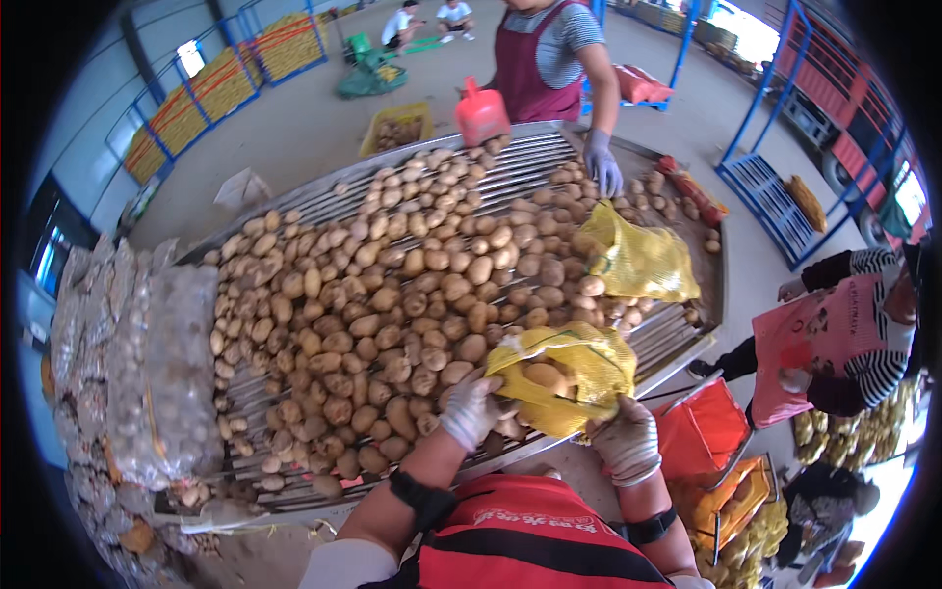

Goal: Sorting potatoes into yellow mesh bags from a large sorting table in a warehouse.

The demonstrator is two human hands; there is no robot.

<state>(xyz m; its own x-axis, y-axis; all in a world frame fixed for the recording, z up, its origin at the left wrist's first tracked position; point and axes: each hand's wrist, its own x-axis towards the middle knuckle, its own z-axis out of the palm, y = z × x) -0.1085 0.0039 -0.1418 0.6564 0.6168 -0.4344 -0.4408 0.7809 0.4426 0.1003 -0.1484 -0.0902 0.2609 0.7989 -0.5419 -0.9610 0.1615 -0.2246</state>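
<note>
Both my hands wear pale work gloves and grip the rim of a yellow mesh bag [581, 397]. My left hand [475, 412] has the bag's left edge, and my right hand [625, 438] holds its lower right edge. The mouth gapes upward, with a large potato [545, 377] visible inside. Around the bag, many loose potatoes [383, 298] cover a slatted metal sorting table [522, 177]. A second yellow mesh bag [640, 254] lies just beyond, on the table's right part.
Across the table, a person in a maroon apron [541, 62] holds a red scoop [482, 114]; their gloved hand [603, 163] is near the second bag. Plastic sheeting [180, 353] hangs at the left end. A red bag on a frame [699, 431] and another person [824, 339] are at right.
</note>
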